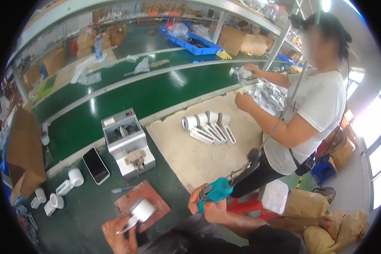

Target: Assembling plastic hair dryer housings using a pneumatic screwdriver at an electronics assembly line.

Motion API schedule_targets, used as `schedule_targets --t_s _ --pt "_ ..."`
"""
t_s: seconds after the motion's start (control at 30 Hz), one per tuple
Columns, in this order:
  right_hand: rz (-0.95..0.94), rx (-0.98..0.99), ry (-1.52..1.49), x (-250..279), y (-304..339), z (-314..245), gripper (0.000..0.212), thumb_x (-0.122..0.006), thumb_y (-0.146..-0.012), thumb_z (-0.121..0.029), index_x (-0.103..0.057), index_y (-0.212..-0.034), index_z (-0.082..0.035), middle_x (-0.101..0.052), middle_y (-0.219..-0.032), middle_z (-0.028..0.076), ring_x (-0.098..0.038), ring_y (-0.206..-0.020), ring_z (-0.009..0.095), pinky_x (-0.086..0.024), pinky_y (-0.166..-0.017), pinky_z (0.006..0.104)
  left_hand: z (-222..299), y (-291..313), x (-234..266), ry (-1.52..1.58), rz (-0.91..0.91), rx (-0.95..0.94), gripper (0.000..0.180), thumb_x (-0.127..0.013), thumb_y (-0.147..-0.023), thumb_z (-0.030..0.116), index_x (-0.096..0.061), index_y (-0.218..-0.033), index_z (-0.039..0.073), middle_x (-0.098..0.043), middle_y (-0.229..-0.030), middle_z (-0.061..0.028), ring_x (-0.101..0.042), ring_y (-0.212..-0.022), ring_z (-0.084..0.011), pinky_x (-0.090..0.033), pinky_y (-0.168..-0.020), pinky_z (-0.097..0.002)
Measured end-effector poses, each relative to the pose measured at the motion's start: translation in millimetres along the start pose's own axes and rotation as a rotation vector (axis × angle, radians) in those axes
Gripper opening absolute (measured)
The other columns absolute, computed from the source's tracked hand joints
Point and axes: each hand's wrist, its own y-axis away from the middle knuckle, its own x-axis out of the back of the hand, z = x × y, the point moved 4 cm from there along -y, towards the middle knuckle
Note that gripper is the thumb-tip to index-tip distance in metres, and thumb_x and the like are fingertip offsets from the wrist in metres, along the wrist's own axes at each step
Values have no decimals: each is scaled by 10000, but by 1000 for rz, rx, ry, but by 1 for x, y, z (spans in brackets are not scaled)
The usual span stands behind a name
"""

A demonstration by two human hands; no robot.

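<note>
Down at six o'clock on the green worktop (84,211), the left hand (118,237) was closed around a white round part (142,210) over a reddish pad (150,199). The part's long side pointed toward two o'clock. Just to the right, at three o'clock, the right hand (209,207) gripped a teal hanging tool (218,190). More white parts (207,127) lay far off beside another person (313,114).
</note>
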Motion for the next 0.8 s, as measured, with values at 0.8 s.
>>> schedule_targets --t_s 0.8 --pt "-131 -93 219 -25 -5 31 287 -642 -997 -274 -632 -1046 9 -620 -743 18 -572 -687 97 -470 -642 266 -144 122 116 -392 166 307 224 -699 -918 59 -643 -1110 -41 -661 -1011 -238 -654 -911 -414 -539 -773 -481"
